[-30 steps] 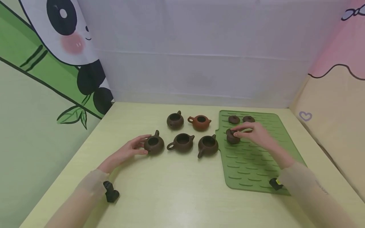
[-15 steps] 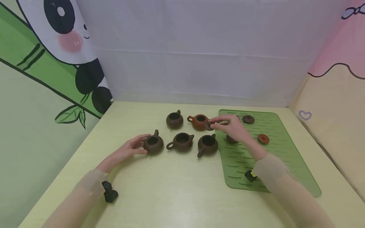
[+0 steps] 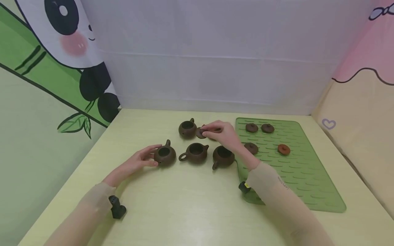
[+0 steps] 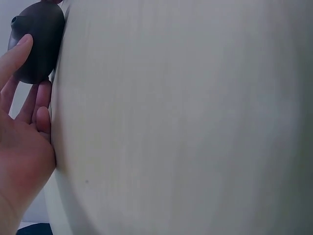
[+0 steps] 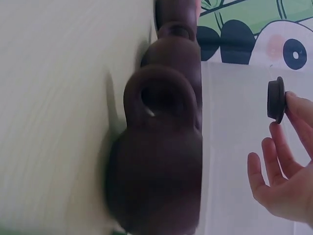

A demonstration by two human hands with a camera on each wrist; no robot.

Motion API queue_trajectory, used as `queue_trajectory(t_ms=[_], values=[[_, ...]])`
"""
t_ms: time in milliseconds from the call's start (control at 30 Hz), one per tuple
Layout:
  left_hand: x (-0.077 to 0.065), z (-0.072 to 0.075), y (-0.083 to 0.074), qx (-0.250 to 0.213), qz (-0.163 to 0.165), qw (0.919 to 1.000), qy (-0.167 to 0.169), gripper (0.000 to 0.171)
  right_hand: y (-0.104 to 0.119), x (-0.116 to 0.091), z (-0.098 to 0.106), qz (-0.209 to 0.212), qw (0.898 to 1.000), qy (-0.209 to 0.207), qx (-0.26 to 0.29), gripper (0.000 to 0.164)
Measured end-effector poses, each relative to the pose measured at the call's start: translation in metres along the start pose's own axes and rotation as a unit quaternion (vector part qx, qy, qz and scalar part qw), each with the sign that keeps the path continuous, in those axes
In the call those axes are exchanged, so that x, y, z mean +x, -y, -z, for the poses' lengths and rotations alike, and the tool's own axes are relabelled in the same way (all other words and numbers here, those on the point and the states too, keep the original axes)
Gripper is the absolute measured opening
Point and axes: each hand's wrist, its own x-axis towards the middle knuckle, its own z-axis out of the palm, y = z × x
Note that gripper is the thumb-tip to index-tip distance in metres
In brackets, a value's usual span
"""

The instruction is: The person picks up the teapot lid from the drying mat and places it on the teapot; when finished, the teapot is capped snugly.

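Note:
My left hand (image 3: 133, 166) holds a dark brown, lidless teapot (image 3: 165, 157) at the left end of the front row, thumb on the near side and fingers behind it. In the left wrist view the thumb lies beside the spout of this teapot (image 4: 41, 46). My right hand (image 3: 224, 136) pinches a small dark teapot lid (image 3: 200, 133) by its top, up above the pots. The right wrist view shows the lid (image 5: 276, 100) edge-on, other fingers spread loosely below. A reddish teapot is mostly hidden behind the right hand.
Two more dark open teapots, one in the middle (image 3: 197, 153) and one on the right (image 3: 223, 158), share the front row. Another dark teapot (image 3: 187, 130) stands behind. Three dark lids and a reddish lid (image 3: 284, 149) lie on the green mat (image 3: 295, 177) at right.
My right hand has carried the dark lid leftward from over the green mat to above the back pots, uncovering the reddish lid. My left hand has stayed at its teapot.

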Motion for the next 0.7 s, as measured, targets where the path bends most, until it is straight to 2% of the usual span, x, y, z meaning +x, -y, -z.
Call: queue_trajectory(t_ms=[300, 700], values=[[0.002, -0.001, 0.004, 0.005, -0.002, 1.0, -0.006, 0.071, 0.002, 0.015, -0.044, 0.012, 0.999, -0.034, -0.007, 0.022], [0.002, 0.0, 0.004, 0.007, -0.001, 1.0, -0.003, 0.07, 0.005, 0.023, -0.095, 0.032, 0.996, -0.076, 0.038, 0.023]])
